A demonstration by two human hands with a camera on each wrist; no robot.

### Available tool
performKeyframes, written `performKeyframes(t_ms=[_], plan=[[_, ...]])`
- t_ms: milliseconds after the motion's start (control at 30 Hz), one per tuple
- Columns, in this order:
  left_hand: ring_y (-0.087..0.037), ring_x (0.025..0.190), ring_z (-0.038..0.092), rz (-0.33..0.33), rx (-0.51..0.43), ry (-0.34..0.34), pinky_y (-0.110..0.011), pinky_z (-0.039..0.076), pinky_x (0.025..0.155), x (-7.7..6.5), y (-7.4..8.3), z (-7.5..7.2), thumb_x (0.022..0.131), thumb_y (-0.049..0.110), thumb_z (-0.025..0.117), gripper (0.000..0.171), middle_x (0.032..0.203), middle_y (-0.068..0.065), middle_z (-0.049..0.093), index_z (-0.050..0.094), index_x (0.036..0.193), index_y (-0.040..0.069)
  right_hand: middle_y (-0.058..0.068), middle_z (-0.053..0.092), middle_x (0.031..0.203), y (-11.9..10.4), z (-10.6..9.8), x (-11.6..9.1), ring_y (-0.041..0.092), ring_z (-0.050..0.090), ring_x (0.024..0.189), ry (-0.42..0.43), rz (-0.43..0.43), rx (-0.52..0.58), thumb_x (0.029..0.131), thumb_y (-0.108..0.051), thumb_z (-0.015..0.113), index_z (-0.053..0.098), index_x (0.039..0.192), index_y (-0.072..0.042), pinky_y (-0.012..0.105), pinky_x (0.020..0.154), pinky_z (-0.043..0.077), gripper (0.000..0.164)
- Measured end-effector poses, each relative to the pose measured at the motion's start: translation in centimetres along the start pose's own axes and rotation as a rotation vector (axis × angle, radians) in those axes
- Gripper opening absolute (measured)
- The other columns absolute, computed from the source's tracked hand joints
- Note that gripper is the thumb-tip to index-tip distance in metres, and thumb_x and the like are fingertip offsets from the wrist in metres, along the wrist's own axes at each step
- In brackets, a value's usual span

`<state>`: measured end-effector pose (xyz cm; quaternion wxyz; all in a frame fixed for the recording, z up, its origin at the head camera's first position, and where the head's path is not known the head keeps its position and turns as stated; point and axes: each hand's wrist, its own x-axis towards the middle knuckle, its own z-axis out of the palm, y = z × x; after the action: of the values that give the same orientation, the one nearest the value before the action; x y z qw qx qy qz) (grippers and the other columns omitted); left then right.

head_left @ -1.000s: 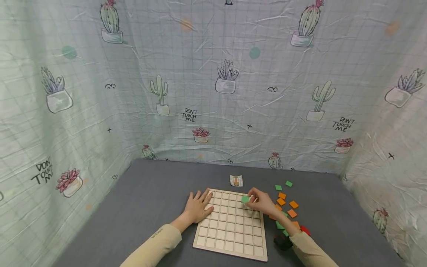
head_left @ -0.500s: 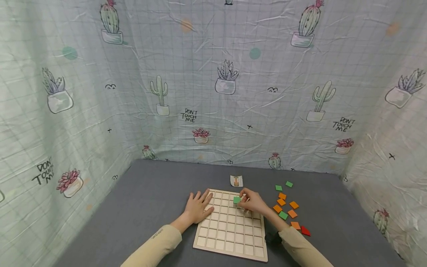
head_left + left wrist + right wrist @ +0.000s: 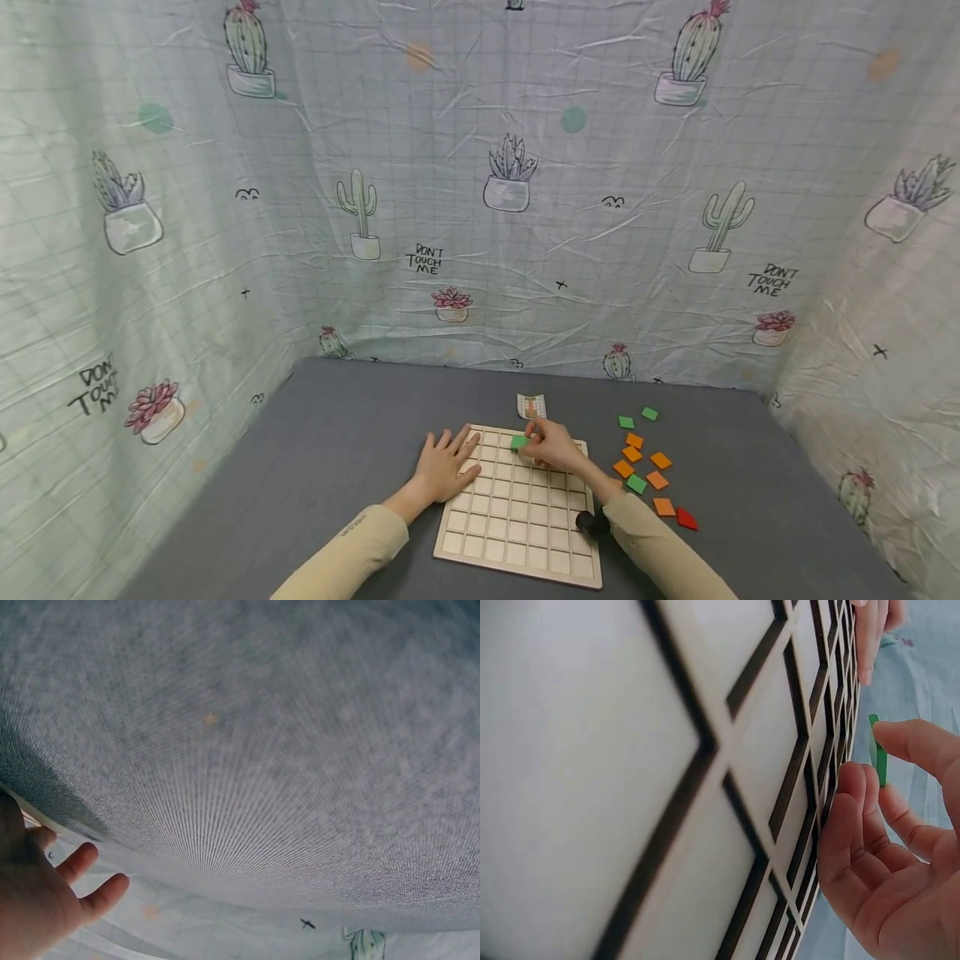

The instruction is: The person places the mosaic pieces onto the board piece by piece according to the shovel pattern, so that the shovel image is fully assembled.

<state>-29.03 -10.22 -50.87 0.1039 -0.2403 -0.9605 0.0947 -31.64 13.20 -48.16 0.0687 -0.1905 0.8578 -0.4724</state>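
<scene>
A pale wooden grid board (image 3: 506,527) lies on the grey table. My left hand (image 3: 444,467) rests spread on the board's upper left edge; its fingers also show at the lower left of the left wrist view. Between thumb and fingertip, my right hand (image 3: 553,446) pinches a green square tile (image 3: 518,442) over the board's top row. In the right wrist view the green tile (image 3: 878,750) stands edge-on at the fingertips, above the grid, and the other fingers curl close to the board.
Right of the board lie loose orange tiles (image 3: 657,480), several green tiles (image 3: 637,483) and a red piece (image 3: 686,518). A small printed pattern card (image 3: 532,406) lies behind the board. Cactus-print curtains (image 3: 465,333) enclose the table.
My right hand has moved left along the board's top row, carrying the green tile with it. The left hand has stayed in place.
</scene>
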Motion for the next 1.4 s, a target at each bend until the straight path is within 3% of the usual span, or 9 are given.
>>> performKeyframes(t_ms=[133,300,533,733,967,1400], plan=[[-0.027,0.124,0.04,-0.005,0.006,-0.01,-0.05,0.031,0.094,0.0,0.0,0.0,0.092,0.054,0.027,0.057,0.146,-0.001,0.03,0.028,0.141,0.024,0.004,0.053,0.057,0.5,0.4,0.9,0.013,0.05,0.043,0.023,0.024,-0.005,0.079,-0.007,0.065,0.049,0.113,0.005,0.021,0.04,0.033,0.04],[-0.027,0.124,0.04,-0.004,0.008,-0.015,-0.05,0.031,0.094,0.1,0.1,0.2,0.092,0.054,0.026,0.057,0.146,-0.001,0.03,0.028,0.141,0.024,0.005,0.053,0.059,1.0,0.6,1.6,0.015,0.054,0.046,0.056,0.058,-0.016,0.077,-0.011,0.068,0.053,0.098,0.0,0.023,0.041,0.036,0.028],[-0.026,0.124,0.039,-0.006,0.001,-0.019,-0.05,0.03,0.094,0.3,0.0,0.3,0.092,0.054,0.026,0.057,0.146,-0.001,0.03,0.028,0.141,0.025,0.003,0.052,0.054,1.6,0.7,2.2,0.015,0.055,0.044,0.04,-0.045,-0.051,0.074,-0.029,0.071,0.05,0.085,-0.008,0.028,0.042,0.04,0.032],[-0.027,0.124,0.039,-0.004,-0.014,-0.014,-0.05,0.03,0.094,0.2,0.0,0.1,0.092,0.053,0.027,0.057,0.146,-0.001,0.03,0.029,0.141,0.023,0.009,0.058,0.059,1.0,1.0,2.3,0.018,0.056,0.047,0.06,0.034,-0.107,0.074,-0.016,0.07,0.053,0.09,-0.003,0.027,0.045,0.04,0.026],[-0.028,0.123,0.04,0.004,-0.026,-0.006,-0.051,0.03,0.093,0.0,0.1,-0.1,0.092,0.053,0.028,0.057,0.145,-0.002,0.031,0.031,0.14,0.022,0.004,0.062,0.07,0.4,1.4,2.0,0.01,0.051,0.054,0.07,0.065,-0.258,0.074,-0.021,0.071,0.056,0.091,-0.006,0.025,0.049,0.037,0.028],[-0.028,0.123,0.04,-0.003,-0.019,-0.004,-0.051,0.031,0.094,0.2,0.0,0.3,0.092,0.054,0.028,0.058,0.145,-0.002,0.031,0.03,0.141,0.023,0.004,0.061,0.07,0.4,1.5,2.4,0.011,0.052,0.054,0.057,0.099,-0.266,0.073,-0.021,0.072,0.057,0.091,-0.007,0.025,0.051,0.039,0.027]])
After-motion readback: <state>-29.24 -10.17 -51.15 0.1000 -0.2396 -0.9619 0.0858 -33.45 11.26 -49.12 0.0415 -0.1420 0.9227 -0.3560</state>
